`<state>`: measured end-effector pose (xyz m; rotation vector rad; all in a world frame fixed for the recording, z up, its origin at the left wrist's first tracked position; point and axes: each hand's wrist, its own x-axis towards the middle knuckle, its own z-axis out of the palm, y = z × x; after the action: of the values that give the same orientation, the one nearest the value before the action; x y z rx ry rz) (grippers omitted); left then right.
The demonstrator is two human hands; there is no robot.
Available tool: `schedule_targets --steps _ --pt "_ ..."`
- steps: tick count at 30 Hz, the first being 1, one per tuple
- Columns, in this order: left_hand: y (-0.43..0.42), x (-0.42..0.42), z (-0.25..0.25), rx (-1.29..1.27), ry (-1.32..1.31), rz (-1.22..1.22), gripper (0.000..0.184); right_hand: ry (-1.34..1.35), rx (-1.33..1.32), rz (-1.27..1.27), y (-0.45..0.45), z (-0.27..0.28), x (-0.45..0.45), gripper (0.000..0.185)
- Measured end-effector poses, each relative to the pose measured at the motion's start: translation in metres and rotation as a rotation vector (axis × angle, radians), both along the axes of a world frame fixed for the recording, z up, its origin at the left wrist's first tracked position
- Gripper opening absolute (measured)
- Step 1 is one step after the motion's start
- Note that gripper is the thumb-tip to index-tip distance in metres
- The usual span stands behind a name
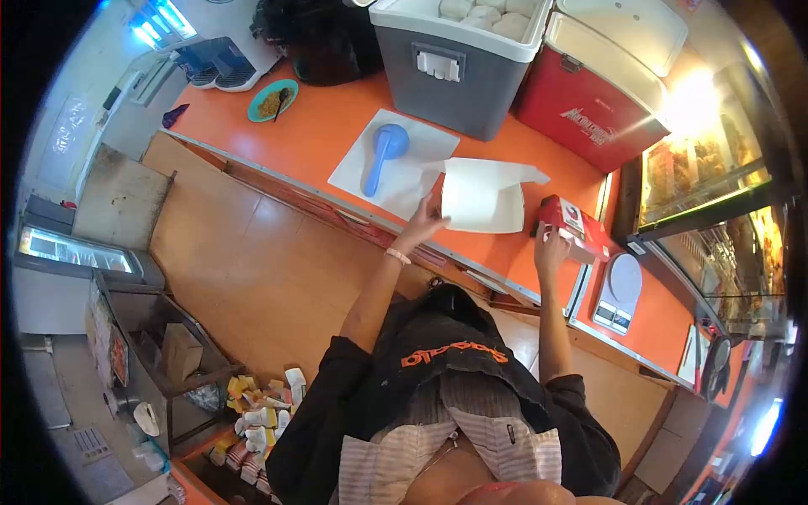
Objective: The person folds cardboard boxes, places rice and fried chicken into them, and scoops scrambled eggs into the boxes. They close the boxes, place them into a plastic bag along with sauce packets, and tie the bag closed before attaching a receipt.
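An open white cardboard box (482, 202), its lid flap raised at the back, stands near the counter's front edge. My left hand (423, 224) is at its left side, thumb and fingers spread apart and touching or nearly touching the wall. To the right, my right hand (551, 247) grips the near end of a red and white cardboard box (575, 225); some fingertips are hidden against it. Left of the white box, a blue scoop (388, 151) lies on a sheet of white paper (353, 171).
Behind are a grey cooler (450, 93) holding white bundles and a red cooler (589, 114) with its lid up. A kitchen scale (621, 286) sits right, near a lit glass food cabinet (703, 181). A teal plate (261, 103) of food stands left. Packets (261, 421) fill a low bin.
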<state>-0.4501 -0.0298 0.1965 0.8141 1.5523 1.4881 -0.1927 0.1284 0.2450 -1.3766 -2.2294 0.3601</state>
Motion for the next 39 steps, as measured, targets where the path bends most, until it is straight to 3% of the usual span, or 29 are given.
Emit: schedule_targets --steps 1,3,4,9,11,13,15,21,25,27,29,30,33,35,37,39 --pt "-0.005 0.001 -0.002 -0.141 0.203 -0.045 0.067 -0.009 -0.009 -0.002 -0.011 0.002 -0.012 0.028" --pt "-0.006 0.002 -0.008 -0.138 0.121 0.008 0.066 0.125 0.439 -0.128 -0.036 0.008 -0.029 0.035" --pt "-0.008 0.005 0.002 -0.128 0.074 0.035 0.063 0.107 0.150 -0.177 -0.047 0.000 -0.030 0.044" --pt "0.002 0.000 0.025 -0.016 0.129 0.153 0.047 0.237 0.040 -0.220 -0.107 0.023 -0.049 0.047" --pt "0.000 -0.010 0.030 -0.078 0.042 0.083 0.045 0.306 -0.007 -0.233 -0.115 0.023 -0.056 0.047" --pt "0.000 -0.024 0.018 0.007 0.370 -0.042 0.038 0.249 -0.154 -0.382 -0.100 0.011 -0.059 0.048" --pt "-0.002 -0.035 0.026 -0.015 0.405 -0.124 0.034 0.253 -0.114 -0.436 -0.084 -0.002 -0.061 0.050" --pt "0.019 -0.062 0.034 -0.050 0.419 -0.318 0.025 -0.279 -0.140 -0.385 -0.064 -0.009 -0.072 0.042" --pt "0.047 -0.075 0.044 -0.156 0.482 -0.456 0.021 -0.267 -0.047 -0.376 -0.055 -0.019 -0.068 0.044" --pt "0.063 -0.074 0.041 -0.153 0.497 -0.460 0.021 -0.332 -0.184 -0.383 -0.051 -0.022 -0.062 0.046" --pt "0.078 -0.073 0.040 -0.185 0.669 -0.480 0.024 -0.376 -0.175 -0.404 -0.050 -0.025 -0.059 0.046" --pt "0.083 -0.070 0.046 -0.219 0.634 -0.443 0.028 -0.410 -0.162 -0.412 -0.047 -0.026 -0.062 0.047" --pt "0.092 -0.068 0.044 -0.313 0.696 -0.473 0.037 -0.232 -0.201 -0.458 -0.049 -0.013 -0.062 0.049" --pt "0.093 -0.074 0.048 -0.240 0.671 -0.518 0.047 -0.237 -0.096 -0.521 -0.050 -0.029 -0.058 0.049" --pt "0.099 -0.089 0.109 -0.077 0.481 -0.680 0.043 -0.241 0.009 -0.597 -0.047 -0.034 -0.056 0.050" --pt "0.111 -0.110 0.216 0.258 0.249 -0.939 0.031 -0.177 -0.141 -0.568 -0.047 -0.029 -0.054 0.051"
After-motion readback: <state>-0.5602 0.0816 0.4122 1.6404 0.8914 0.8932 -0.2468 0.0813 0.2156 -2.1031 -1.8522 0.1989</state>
